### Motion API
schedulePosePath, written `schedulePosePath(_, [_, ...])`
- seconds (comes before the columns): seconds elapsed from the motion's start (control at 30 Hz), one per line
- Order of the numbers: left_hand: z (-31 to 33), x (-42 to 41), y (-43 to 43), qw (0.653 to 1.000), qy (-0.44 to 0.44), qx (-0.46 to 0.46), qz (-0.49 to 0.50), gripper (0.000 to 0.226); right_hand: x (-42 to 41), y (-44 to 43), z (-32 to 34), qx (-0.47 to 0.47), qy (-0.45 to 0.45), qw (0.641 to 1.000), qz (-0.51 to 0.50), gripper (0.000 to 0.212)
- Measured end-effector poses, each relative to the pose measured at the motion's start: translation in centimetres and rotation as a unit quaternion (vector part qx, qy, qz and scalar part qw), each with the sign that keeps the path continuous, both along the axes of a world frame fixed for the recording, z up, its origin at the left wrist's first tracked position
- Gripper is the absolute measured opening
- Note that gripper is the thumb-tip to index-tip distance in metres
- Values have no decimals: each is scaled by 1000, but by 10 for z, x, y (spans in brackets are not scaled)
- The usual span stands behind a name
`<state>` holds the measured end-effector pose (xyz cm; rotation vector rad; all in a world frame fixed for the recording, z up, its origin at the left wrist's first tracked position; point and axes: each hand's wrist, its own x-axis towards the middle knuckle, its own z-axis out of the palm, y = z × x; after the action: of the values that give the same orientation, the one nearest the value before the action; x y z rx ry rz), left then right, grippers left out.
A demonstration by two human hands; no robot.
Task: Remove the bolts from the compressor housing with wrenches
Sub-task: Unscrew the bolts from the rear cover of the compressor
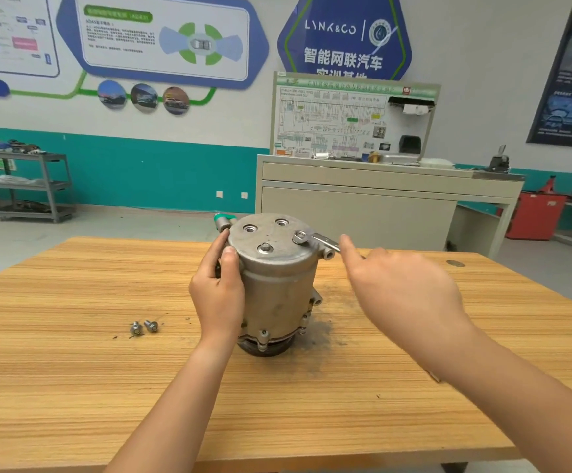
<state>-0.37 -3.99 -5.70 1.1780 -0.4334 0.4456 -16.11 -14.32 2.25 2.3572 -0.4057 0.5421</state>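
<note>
- Left hand grasps the left side of the compressor housing, toward the far edge of the table.
- Right hand, fingers released, is just right of it, forefinger at the handle end of the wrench.

This is a vehicle-training workshop. The wall carries a Lynk & Co sign and a display board with a car graphic. A wiring-diagram panel stands on a beige cabinet. A metal trolley holds loose items, a red cabinet sits at the right, and a compressor housing stands on the wooden desk.
</note>
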Motion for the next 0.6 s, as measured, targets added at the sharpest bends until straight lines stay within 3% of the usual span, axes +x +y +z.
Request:
schedulePosePath(0.07, [1, -1, 0, 1000, -20, 13, -2, 32, -4, -24, -1, -1, -57, 998, 17, 56])
schedulePosePath(0.2, [2, 2, -2, 999, -29, 28, -19, 31, 18, -83, -16, -26, -212, 953, 215, 24])
schedulePosePath(0.3, [0, 8, 3, 999, -18, 38, -33, 32, 63, -97, -6, 31, -260, 930, 260, 24])
schedulePosePath(0.43, [2, 8, 2, 998, -12, 36, -44, 31, 129, -82, 24, 96, -138, 950, 265, 33])
schedulePosePath(0.5, [1, 8, 0, 999, -11, 29, -41, 31, 151, -72, 33, 82, -81, 947, 299, 35])
schedulePosePath(0.6, [-1, 11, 2, 999, -6, 20, -38, 32, 152, -75, 35, 35, -97, 939, 329, 30])
